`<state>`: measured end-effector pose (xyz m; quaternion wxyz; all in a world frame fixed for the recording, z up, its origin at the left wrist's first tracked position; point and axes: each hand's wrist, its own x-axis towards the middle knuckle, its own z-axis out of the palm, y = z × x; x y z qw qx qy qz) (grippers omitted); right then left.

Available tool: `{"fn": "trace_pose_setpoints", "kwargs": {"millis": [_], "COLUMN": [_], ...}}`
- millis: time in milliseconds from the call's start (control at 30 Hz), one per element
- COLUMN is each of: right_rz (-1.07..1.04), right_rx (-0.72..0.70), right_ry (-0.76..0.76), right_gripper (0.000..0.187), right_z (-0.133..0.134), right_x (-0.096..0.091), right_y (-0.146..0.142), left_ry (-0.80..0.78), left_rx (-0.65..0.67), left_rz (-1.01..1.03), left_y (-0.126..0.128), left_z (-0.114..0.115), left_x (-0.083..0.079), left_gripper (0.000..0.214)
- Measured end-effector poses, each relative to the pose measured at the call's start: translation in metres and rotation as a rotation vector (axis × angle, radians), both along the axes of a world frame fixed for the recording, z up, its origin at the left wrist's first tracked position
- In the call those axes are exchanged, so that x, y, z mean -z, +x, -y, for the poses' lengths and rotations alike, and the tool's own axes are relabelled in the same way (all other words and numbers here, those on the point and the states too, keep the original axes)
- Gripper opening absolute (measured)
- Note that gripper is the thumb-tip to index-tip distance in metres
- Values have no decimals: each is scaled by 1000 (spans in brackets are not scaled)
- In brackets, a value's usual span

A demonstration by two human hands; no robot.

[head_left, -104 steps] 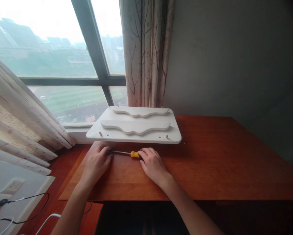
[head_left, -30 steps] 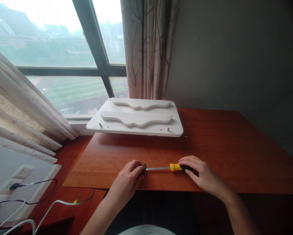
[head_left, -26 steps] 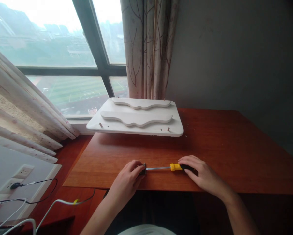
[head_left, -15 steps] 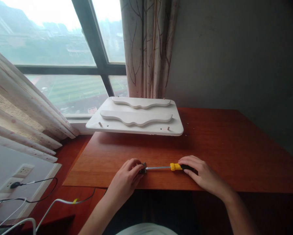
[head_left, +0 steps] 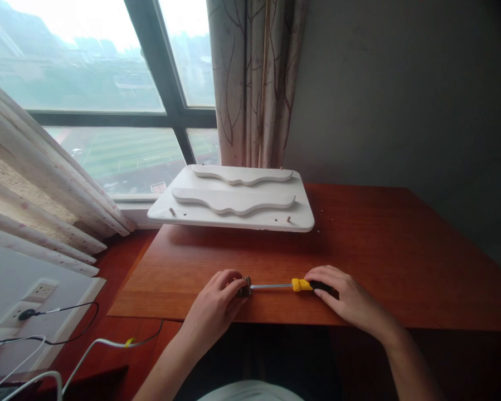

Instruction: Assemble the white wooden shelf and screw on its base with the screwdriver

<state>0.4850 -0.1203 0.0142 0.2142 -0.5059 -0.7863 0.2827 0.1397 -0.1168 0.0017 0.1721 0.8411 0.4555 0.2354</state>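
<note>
A screwdriver with a yellow and black handle lies flat near the front edge of the red-brown wooden table. My right hand rests closed over its handle. My left hand is closed at the tip of the metal shaft, pinching a small dark metal piece against the table. What that piece is cannot be made out.
A white board carrying two wavy white panels lies at the back of the table by the window, overhanging the left edge. Patterned curtains hang behind it. Wall sockets with cables sit low on the left.
Since 3.5 s ago both hands and the screwdriver have come from beside the white board toward the table's front edge and rightward. Over the last second almost nothing has moved.
</note>
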Motion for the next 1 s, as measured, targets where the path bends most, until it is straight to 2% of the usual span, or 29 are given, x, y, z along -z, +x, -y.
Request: {"fn": "trace_pose_setpoints", "kwargs": {"millis": [267,433,833,1000], "right_rz": [-27,-16,19,23], "right_rx": [-23,-27,-5,14], "right_ry": [-25,-40,38,71], "right_gripper": [28,27,31,28], "right_z": [1,1,2,-1], "right_x": [-2,-5,-1,-1], "right_y": [-1,-1,0,-2], "left_ry": [58,23,4,60], "left_rx": [13,58,63,30], "left_rz": [-65,-70,-62,-31], "left_y": [8,10,4,-6], "left_z": [-2,-6,-4,-9], "left_x": [-2,-6,-6,-7], "left_gripper": [24,24,28,27]}}
